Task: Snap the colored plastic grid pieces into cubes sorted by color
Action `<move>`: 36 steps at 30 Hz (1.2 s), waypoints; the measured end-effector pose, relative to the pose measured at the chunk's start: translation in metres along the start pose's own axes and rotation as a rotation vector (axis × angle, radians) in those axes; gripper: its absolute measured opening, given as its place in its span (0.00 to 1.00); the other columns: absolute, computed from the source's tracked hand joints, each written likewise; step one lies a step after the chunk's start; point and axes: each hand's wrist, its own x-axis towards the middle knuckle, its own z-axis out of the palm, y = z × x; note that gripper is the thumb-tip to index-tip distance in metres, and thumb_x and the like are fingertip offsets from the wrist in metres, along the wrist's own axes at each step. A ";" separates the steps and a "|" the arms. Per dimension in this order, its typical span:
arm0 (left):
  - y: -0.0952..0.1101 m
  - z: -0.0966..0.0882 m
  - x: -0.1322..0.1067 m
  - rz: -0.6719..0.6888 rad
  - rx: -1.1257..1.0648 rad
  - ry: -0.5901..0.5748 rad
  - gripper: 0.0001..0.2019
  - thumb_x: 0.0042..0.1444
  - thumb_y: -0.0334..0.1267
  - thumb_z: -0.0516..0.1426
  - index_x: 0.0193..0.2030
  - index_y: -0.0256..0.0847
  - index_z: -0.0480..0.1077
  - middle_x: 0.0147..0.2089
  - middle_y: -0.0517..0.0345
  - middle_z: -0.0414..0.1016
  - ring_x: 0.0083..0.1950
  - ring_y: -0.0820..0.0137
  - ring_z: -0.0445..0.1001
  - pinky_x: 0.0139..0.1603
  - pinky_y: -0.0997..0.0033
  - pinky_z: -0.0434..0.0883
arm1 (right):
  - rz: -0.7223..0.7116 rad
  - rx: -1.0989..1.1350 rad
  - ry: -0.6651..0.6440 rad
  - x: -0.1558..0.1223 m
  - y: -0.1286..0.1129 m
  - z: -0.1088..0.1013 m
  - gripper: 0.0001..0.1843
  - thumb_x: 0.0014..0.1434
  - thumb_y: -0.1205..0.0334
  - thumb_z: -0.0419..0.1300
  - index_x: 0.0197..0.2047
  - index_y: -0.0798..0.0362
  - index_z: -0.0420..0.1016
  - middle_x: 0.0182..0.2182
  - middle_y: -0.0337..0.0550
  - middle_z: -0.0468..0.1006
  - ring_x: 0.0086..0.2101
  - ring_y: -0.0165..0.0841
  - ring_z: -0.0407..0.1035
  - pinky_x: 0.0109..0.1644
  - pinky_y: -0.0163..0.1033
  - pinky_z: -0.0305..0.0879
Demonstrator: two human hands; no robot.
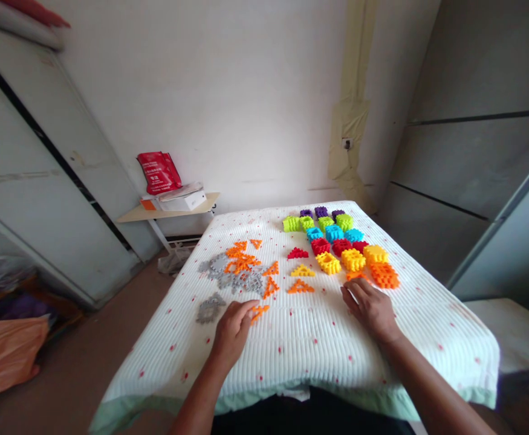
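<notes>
My left hand is closed, its fingertips at the edge of an orange toothed triangle piece low over the cloth. My right hand rests palm down, fingers curved and slightly apart. Just beyond its fingers lies an orange piece, partly hidden by the hand. Next to that stands an orange toothed block. Between my hands, further away, lie an orange triangle, a yellow triangle and a red triangle. Beyond my left hand is a pile of orange triangles and grey toothed pieces.
Rows of yellow blocks, red blocks, blue blocks, green blocks and purple blocks stand at the back right. A white quilted cloth covers the surface. A side table is at the back left.
</notes>
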 end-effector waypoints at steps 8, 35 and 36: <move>0.019 0.026 0.014 0.023 -0.005 -0.067 0.21 0.54 0.32 0.48 0.55 0.46 0.66 0.44 0.54 0.73 0.44 0.68 0.72 0.48 0.65 0.69 | 0.012 0.019 0.003 0.002 -0.002 -0.004 0.15 0.63 0.62 0.48 0.31 0.55 0.73 0.30 0.43 0.75 0.27 0.25 0.68 0.31 0.29 0.58; 0.038 0.050 0.063 0.323 -0.029 0.081 0.10 0.53 0.28 0.51 0.29 0.41 0.72 0.31 0.56 0.75 0.36 0.71 0.73 0.40 0.70 0.70 | 0.024 0.029 -0.025 0.003 -0.005 -0.005 0.17 0.64 0.62 0.47 0.29 0.55 0.73 0.27 0.42 0.73 0.24 0.25 0.65 0.30 0.30 0.55; 0.039 0.054 0.068 0.347 -0.025 0.058 0.10 0.53 0.27 0.51 0.29 0.41 0.72 0.31 0.56 0.75 0.36 0.70 0.72 0.40 0.70 0.69 | 0.026 0.028 -0.029 0.003 -0.005 -0.005 0.17 0.64 0.63 0.47 0.29 0.55 0.73 0.27 0.42 0.73 0.24 0.25 0.64 0.30 0.30 0.55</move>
